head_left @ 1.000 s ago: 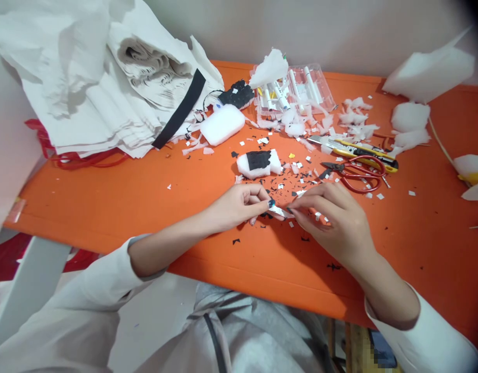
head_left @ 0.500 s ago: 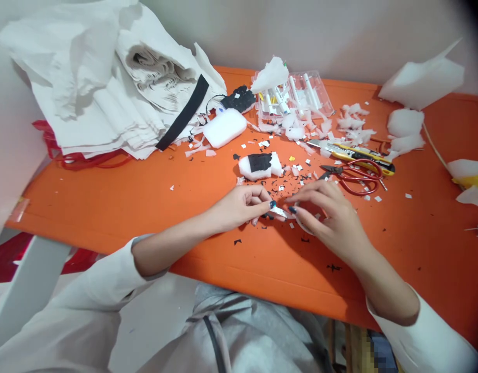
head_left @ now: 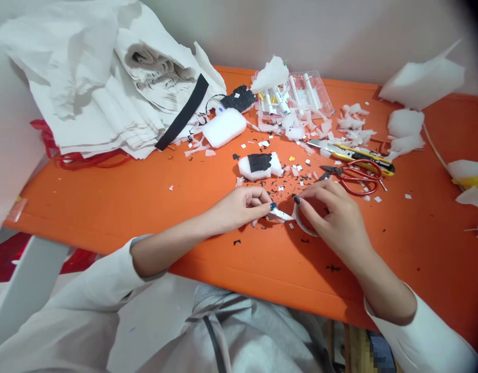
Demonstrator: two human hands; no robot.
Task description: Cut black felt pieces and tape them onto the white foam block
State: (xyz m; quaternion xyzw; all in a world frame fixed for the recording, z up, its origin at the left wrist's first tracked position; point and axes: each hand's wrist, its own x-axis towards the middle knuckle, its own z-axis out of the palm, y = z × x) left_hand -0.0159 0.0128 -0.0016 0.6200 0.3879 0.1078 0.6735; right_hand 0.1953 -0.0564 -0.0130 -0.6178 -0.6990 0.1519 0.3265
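My left hand (head_left: pixel 244 206) is closed over the table, thumb and fingers pinching a narrow white strip (head_left: pixel 281 214) that looks like tape. The strip's tip points toward my right hand (head_left: pixel 332 212). That hand's thumb and index fingertips are pressed together; whatever lies between them is too small to make out. Below the right palm, a pale ring resembling a tape roll (head_left: pixel 307 227) shows partly, the rest hidden by the hand. Just beyond both hands lies a white foam piece (head_left: pixel 244 168) with a black patch (head_left: pixel 260 162) across it.
Red-handled scissors (head_left: pixel 361 178) and a yellow utility knife (head_left: pixel 351 154) lie beyond my right hand. Behind are a clear box of markers (head_left: pixel 320 90), a white foam block (head_left: pixel 225 128) and a stack of white sheets (head_left: pixel 102 114) bearing a black strip (head_left: pixel 182 114). Scraps litter the orange table (head_left: pixel 208 191).
My right fingertips have shifted slightly right, away from the white strip, and closed together. More of the pale ring shows. My left hand has barely moved and keeps the strip.
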